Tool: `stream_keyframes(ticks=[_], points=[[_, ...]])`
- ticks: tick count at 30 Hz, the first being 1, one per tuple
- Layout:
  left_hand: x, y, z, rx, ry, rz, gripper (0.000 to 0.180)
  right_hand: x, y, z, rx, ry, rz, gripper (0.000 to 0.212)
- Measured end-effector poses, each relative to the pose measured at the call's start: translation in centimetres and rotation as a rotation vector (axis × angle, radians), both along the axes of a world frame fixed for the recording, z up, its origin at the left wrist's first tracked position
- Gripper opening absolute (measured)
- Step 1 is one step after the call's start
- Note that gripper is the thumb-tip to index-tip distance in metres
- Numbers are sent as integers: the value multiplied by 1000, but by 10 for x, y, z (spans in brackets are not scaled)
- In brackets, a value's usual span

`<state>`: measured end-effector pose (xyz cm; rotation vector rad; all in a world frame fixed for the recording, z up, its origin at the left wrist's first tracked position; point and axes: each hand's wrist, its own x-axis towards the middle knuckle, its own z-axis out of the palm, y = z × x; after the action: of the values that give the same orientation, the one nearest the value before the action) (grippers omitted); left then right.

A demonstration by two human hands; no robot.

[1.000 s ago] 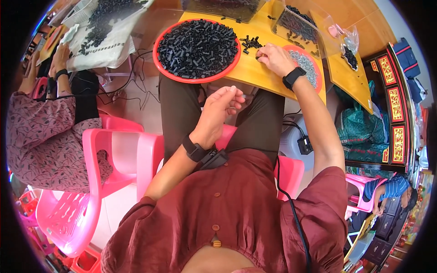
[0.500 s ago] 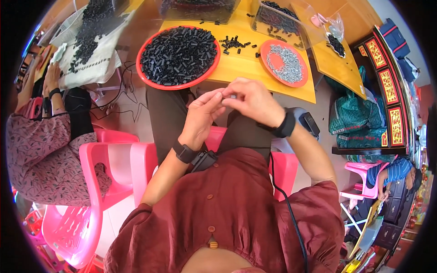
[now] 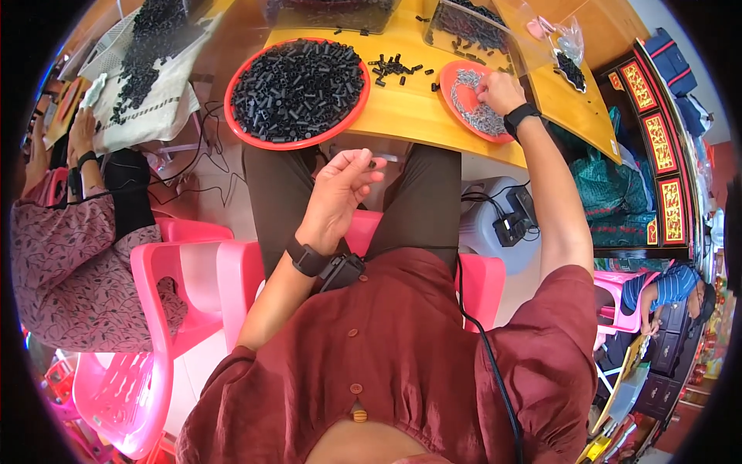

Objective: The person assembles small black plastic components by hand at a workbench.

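Note:
My left hand (image 3: 338, 189) is over my lap, thumb and fingers closed on a small black piece (image 3: 372, 164) whose tip shows between them. My right hand (image 3: 502, 94) reaches down onto the orange-red plate (image 3: 506, 137), its fingertips drawn together among small silver metal pieces (image 3: 485, 117). Whether a piece is between those fingers is hidden. Left of the plate stands a red-rimmed round basin (image 3: 365, 91) heaped with short black cylinders (image 3: 297, 89). Several loose black cylinders (image 3: 394, 68) lie between basin and plate.
Clear bins (image 3: 464, 35) of black parts stand at the back of the yellow table (image 3: 417, 116). To the left a co-worker's hand (image 3: 82, 131) rests near a white cloth (image 3: 158, 116) and spilled black parts. A pink chair (image 3: 154, 309) stands beside me. Cables hang near my knees.
My hands were together over my lap. The right has moved away to the plate of silver pieces, while the left stays behind, slightly lower, with the black piece.

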<state>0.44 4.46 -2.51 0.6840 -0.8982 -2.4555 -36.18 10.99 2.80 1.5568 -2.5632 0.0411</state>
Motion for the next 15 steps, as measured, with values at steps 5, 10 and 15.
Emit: stream_keyframes(ticks=[5,10,15], points=[[2,-1,3,12,10,1,12,-4,-7,-8,57,16,9,8],[2,0,7,28,15,-4,13,-18,-2,-25,-1,28,5,12],[2,-1,4,39,2,13,13,-8,4,-9,-194,-312,-17,11]])
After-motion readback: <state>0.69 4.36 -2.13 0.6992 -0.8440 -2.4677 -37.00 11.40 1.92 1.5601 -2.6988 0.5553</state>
